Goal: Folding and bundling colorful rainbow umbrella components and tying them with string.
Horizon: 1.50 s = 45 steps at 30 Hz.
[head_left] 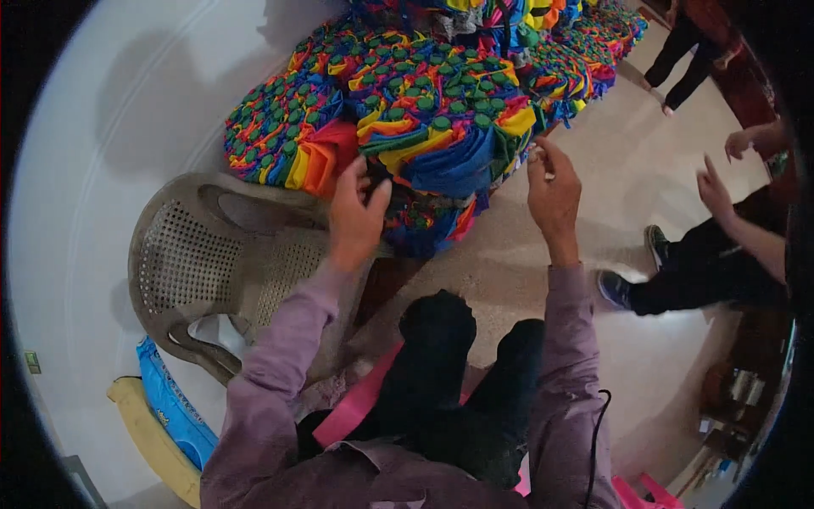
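Observation:
My left hand (358,212) is raised in front of the near bundles, thumb and index finger apart, other fingers curled, with nothing plain to see in it. Off to the right, my right hand (555,197) hovers over the floor with its fingers bent in and thumb and index fingertips close together. A tiny pale spot shows at its fingers, too small to name. Beyond both hands lies a pile of rainbow-coloured folded cloth bundles (449,93) with round green tops, looking like folded umbrellas. Loose blue cloth (454,161) hangs from its near side, and red cloth (337,142) lies nearest my left hand.
A worn plastic armchair (191,254) stands at the left, by the white wall (93,204). Blue (174,407) and yellow (157,441) long objects lean below it. Another person's hand (714,191) and dark shoe (615,288) are at the right; someone stands farther back (691,47).

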Each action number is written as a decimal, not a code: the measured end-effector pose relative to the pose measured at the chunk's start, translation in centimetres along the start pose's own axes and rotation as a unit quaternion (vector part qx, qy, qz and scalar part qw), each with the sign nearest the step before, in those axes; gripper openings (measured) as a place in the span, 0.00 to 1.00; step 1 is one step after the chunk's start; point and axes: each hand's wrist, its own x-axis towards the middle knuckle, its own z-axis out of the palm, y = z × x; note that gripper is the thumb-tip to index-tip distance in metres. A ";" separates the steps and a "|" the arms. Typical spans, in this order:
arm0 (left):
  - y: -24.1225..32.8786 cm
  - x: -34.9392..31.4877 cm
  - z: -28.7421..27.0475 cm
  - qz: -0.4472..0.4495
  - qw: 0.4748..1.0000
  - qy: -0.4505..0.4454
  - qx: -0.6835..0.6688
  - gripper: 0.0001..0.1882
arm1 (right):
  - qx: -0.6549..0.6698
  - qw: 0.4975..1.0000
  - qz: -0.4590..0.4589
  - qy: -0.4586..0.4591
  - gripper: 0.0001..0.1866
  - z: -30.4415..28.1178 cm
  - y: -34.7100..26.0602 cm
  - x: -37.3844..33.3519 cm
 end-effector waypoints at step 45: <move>-6.5 28.6 11.8 -0.033 0.997 0.050 -0.050 0.35 | 0.066 0.987 0.126 -0.080 0.28 13.5 12.1 23.2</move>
